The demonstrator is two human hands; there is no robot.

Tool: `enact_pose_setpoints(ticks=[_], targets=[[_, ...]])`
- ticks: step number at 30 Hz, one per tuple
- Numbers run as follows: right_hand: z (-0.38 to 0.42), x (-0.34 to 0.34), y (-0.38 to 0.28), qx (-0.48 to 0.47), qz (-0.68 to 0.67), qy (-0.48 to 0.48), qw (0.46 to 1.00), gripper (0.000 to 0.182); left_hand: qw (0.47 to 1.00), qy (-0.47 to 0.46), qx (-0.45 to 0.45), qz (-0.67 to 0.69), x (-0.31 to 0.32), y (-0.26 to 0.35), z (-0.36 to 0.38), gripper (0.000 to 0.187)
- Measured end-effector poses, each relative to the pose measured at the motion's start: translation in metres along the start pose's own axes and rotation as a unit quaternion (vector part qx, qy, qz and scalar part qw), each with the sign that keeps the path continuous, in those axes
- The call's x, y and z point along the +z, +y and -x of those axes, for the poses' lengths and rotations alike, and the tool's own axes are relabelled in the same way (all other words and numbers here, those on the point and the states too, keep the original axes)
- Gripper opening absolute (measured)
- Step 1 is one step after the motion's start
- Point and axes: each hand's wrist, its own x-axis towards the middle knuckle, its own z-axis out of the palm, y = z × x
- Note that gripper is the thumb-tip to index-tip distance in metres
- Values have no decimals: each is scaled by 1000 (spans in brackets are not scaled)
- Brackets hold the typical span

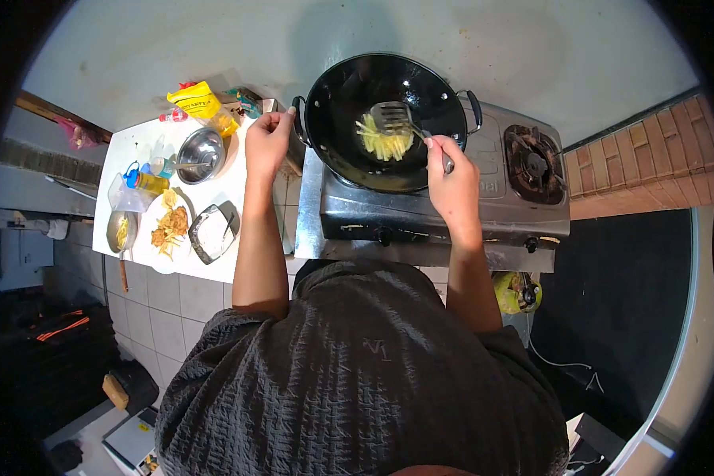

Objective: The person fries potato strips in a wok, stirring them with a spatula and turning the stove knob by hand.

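A black wok [337,103] sits on the stove's left burner, with pale cut potato strips [389,146] in a little oil at its bottom. My right hand [452,166] is closed around the handle of a slotted metal spatula [392,116]; its blade lies over the top of the strips. Beside the wok's left handle [297,120] is my left hand [268,141], fingers curled in and the thumb tip close to that handle. Whether it touches the handle, or holds anything small, I cannot make out.
The steel gas stove [444,210] has a bare right burner [535,163]. On the white table [147,133] at left stand a metal bowl [201,155], a plate of fried food [169,226], a dish of white powder [213,234], a strainer [122,230] and a yellow bag [194,101].
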Motion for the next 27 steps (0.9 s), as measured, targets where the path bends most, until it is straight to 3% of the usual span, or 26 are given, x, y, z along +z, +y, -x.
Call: enact_pose_setpoints(ticks=[5, 8, 11, 14, 20, 22, 27], targets=[[4, -1, 2, -1, -12, 22, 1000, 16, 1000, 4, -1, -11, -4, 3, 4, 31], [6, -6, 0, 15, -18, -15, 1000, 15, 1000, 10, 1, 5, -6, -2, 0, 31], [6, -6, 5, -30, -13, 13, 999, 15, 1000, 23, -5, 1, -5, 2, 1, 29], [6, -10, 1, 14, -44, -13, 999, 16, 999, 33, -1, -22, -3, 10, 6, 28], [5, -8, 5, -32, -22, 10, 999, 17, 1000, 15, 12, -13, -1, 9, 3, 25], [5, -9, 4, 49, -56, 4, 997, 19, 999, 25, 26, 2, -2, 7, 3, 24], [7, -9, 2, 63, -54, -20, 996, 19, 998, 27, 48, -16, -3, 4, 1, 23]])
